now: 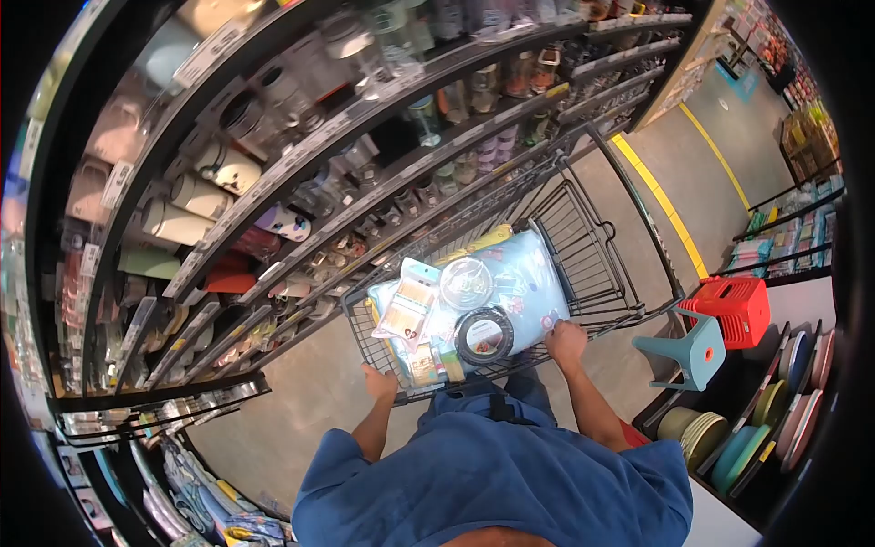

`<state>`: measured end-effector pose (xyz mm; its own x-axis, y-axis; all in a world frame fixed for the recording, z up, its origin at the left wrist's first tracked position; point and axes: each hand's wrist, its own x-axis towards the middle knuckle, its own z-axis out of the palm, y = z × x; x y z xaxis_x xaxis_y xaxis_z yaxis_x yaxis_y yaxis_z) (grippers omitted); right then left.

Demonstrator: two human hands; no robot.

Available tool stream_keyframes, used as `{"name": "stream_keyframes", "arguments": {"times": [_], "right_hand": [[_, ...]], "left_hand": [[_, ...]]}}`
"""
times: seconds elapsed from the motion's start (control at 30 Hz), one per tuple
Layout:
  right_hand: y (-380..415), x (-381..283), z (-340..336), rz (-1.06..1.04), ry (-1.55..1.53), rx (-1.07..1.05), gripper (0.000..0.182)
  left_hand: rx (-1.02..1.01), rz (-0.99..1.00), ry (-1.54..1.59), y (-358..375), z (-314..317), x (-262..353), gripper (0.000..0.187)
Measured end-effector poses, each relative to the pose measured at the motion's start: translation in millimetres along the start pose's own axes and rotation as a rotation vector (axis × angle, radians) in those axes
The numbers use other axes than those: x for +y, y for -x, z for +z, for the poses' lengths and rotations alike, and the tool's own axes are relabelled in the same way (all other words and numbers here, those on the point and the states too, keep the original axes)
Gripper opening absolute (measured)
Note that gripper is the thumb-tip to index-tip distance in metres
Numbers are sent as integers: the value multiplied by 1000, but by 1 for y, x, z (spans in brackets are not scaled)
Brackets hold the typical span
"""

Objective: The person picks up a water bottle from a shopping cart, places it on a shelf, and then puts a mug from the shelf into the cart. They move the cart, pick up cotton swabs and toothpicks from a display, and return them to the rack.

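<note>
A black wire shopping cart (597, 260) stands in front of me, close to my body. My left hand (379, 383) is closed on the cart's near left corner. My right hand (567, 340) is closed on its near rim, beside a light blue plastic-wrapped bundle (524, 278). On top of the load lie a clear round container (466, 283) and a black ring-shaped item (484, 338) with a label in its middle. Left of them is a clear packet (410, 310) with pinkish contents. My fingers' undersides are hidden.
Tall shelves (365, 114) of glasses and tumblers run along the left and front. At right stand a teal stool (697, 351), a red plastic stool (743, 310) and a rack of round lids or basins (752, 447). Yellow lines (661, 205) mark the floor ahead.
</note>
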<state>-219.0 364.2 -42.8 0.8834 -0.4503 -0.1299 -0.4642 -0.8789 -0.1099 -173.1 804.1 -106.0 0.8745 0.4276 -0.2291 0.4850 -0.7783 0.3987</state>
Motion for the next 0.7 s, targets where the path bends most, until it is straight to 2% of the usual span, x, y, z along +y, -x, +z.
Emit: {"name": "stream_keyframes", "arguments": {"times": [0.1,0.23,0.3,0.33,0.4,0.53,0.7], "right_hand": [[-8,14,-6,-37,-38,12,17],[-24,39,-10,-98,-69,6,19],[-32,53,-13,-122,-108,30,20],[-38,59,-15,-120,-109,18,20],[-47,71,-18,-131,-116,5,20],[-69,95,-26,-111,-41,-45,21],[-103,134,-25,-68,28,-83,21]], "left_hand": [[-95,-41,-26,0,6,16,61],[-57,-61,-96,9,13,49,63],[-157,-220,-182,10,15,72,68],[-146,-219,-178,9,18,86,68],[-210,-347,-281,13,20,105,73],[-214,-351,-221,16,44,123,76],[-210,-231,-177,41,61,167,64]]}}
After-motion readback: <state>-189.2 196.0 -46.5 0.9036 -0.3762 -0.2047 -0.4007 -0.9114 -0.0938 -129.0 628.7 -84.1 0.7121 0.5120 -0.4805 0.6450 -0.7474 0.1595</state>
